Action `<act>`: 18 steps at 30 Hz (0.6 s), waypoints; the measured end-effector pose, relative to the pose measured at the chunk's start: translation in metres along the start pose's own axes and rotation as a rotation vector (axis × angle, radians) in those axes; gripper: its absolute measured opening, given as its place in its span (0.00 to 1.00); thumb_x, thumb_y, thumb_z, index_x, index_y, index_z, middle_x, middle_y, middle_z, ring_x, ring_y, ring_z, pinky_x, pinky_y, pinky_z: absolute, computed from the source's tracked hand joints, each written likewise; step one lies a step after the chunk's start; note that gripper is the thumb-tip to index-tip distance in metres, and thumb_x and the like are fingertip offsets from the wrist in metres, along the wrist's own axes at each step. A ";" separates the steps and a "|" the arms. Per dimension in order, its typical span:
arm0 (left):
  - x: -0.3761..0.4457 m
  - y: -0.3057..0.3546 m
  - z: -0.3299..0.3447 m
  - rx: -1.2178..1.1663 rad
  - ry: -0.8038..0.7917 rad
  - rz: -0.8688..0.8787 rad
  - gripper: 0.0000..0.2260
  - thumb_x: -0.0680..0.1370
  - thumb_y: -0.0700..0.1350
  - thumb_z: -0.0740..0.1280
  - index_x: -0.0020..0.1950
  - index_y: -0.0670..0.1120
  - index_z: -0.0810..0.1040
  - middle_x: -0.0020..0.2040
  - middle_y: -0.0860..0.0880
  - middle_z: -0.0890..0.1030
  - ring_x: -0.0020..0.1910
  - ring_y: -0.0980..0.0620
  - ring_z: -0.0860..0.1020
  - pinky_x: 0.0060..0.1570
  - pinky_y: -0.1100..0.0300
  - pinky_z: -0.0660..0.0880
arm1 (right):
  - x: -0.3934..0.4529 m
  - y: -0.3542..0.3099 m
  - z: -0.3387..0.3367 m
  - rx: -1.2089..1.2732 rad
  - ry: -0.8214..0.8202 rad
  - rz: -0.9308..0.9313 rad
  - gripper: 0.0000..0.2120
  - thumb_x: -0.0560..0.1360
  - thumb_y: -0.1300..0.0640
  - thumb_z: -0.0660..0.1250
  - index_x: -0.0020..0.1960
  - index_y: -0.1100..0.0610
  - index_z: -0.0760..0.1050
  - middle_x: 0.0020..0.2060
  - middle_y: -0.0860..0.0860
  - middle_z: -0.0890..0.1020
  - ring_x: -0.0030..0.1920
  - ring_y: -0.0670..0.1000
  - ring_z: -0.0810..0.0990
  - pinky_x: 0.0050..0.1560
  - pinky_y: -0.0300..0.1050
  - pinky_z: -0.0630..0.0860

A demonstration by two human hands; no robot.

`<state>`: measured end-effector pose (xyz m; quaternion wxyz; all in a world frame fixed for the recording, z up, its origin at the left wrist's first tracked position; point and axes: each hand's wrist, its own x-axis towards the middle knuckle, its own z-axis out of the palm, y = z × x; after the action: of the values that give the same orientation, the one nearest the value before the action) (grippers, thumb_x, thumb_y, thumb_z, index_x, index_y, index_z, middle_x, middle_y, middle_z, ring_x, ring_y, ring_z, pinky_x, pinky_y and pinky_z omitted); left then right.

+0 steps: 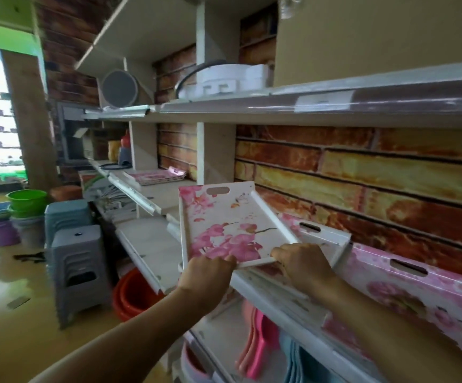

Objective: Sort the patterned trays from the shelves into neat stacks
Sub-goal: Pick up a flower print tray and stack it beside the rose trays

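Note:
A white tray with pink blossoms point(229, 222) is tilted up over the middle shelf point(268, 291), its handle slot at the far end. My left hand point(210, 275) grips its near rim at the left corner. My right hand point(301, 261) grips the same rim further right. Under and behind it lies another pink patterned tray point(321, 236) on the shelf. A larger pink floral tray point(406, 294) lies to the right on the same shelf. A low stack of pink patterned trays point(155, 176) rests further left along the shelf.
An upper shelf point(279, 103) carries white round items and a cardboard box. Grey plastic stools point(77, 264), green and purple basins point(25, 200) and a red basin point(135, 294) stand on the floor at left. Pink and blue plastic ware sits below the shelf.

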<state>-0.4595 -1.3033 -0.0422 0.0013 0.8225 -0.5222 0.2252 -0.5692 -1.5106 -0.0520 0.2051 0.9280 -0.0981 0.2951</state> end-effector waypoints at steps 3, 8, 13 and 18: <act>-0.023 -0.053 0.003 0.022 -0.003 -0.021 0.15 0.80 0.42 0.56 0.67 0.48 0.68 0.58 0.48 0.79 0.53 0.44 0.79 0.48 0.53 0.74 | 0.032 -0.050 0.007 0.023 0.016 -0.013 0.11 0.60 0.58 0.77 0.33 0.51 0.75 0.25 0.48 0.76 0.23 0.51 0.75 0.21 0.38 0.66; -0.062 -0.138 0.016 0.033 -0.059 -0.081 0.15 0.79 0.46 0.61 0.65 0.50 0.68 0.55 0.50 0.80 0.51 0.45 0.80 0.45 0.54 0.74 | 0.077 -0.136 0.021 0.058 0.019 -0.038 0.12 0.60 0.55 0.78 0.33 0.52 0.74 0.24 0.49 0.76 0.23 0.52 0.75 0.22 0.37 0.62; -0.101 -0.211 0.026 0.031 -0.054 -0.133 0.14 0.80 0.49 0.60 0.65 0.50 0.68 0.54 0.50 0.80 0.49 0.47 0.81 0.45 0.55 0.74 | 0.121 -0.214 0.029 0.090 0.027 -0.062 0.13 0.58 0.54 0.79 0.32 0.52 0.75 0.23 0.48 0.76 0.22 0.51 0.75 0.26 0.36 0.59; -0.136 -0.273 0.036 0.042 -0.076 -0.199 0.14 0.82 0.51 0.57 0.67 0.51 0.67 0.55 0.51 0.80 0.49 0.50 0.81 0.46 0.54 0.76 | 0.159 -0.279 0.038 0.138 0.040 -0.138 0.11 0.62 0.55 0.79 0.33 0.50 0.75 0.23 0.47 0.76 0.22 0.48 0.74 0.28 0.36 0.57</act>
<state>-0.2597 -1.0704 -0.0613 -0.0133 0.8782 -0.4327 0.2034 -0.3375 -1.2864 -0.0769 0.1625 0.9383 -0.0095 0.3050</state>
